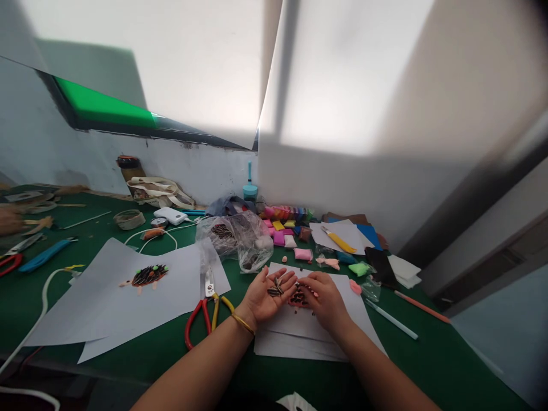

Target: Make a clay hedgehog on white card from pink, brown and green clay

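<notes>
My left hand (pixel 266 298) is turned palm up, with a small pile of striped sunflower seeds (pixel 276 288) lying on the palm and fingers. Close by its fingertips, my right hand (pixel 324 298) is bent down with thumb and fingers pinched together; whatever they hold is too small to make out. Partly hidden beneath both hands is a pink clay shape (pixel 298 298) studded with dark seeds. It lies on stacked white paper (pixel 299 339). A finished-looking hedgehog figure (pixel 149 276), made of seeds and peach clay, rests on other sheets to the left.
Red-handled scissors (pixel 197 324) and yellow-handled pliers-like tool lie left of my forearm. Behind stand a clear plastic bag (pixel 240 234) and several coloured clay packets (pixel 303 254). A yellow cutter (pixel 340 240) and a pale stick (pixel 393 319) lie right. Another person's hand (pixel 12 221) shows far left.
</notes>
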A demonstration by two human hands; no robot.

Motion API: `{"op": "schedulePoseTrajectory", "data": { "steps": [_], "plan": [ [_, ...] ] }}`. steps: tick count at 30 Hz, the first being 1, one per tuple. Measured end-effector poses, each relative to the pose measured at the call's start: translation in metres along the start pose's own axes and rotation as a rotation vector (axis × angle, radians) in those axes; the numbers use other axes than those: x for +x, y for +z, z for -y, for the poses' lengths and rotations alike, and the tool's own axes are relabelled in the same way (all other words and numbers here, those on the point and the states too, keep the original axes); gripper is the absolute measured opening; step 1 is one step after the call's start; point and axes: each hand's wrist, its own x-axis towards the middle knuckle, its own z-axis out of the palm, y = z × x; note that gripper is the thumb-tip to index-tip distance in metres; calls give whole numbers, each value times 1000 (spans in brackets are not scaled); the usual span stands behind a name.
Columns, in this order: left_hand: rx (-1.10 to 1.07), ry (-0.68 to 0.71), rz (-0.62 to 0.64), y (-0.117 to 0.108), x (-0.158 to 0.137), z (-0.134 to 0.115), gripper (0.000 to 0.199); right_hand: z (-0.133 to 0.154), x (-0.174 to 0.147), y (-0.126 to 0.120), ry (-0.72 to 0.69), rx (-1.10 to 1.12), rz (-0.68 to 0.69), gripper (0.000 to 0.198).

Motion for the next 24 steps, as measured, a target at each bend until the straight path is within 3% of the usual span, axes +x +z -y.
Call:
{"op": "schedulePoseTrajectory", "data": {
  "steps": [4, 10, 13, 17, 21, 24],
  "plan": [
    [50, -81, 93, 1, -6, 5, 50, 23, 9, 8, -98, -13, 93, 26],
    [99, -133, 184, 4, -9, 7, 59, 23, 16, 9, -76, 18, 129, 14],
    [50, -57, 76, 2, -5, 5, 50, 12, 16, -1, 24, 66, 63, 18],
    [-71, 178, -142, -7, 6, -2, 30, -21, 10, -12, 281, 120, -91, 26],
    [-121, 305, -254, -16, 14, -5, 24, -49, -6, -15, 440, 151, -55, 28],
    [-114, 316, -283, -17, 14, -4, 23, -56, -16, -13, 454, 140, -4, 25]
  ]
}}
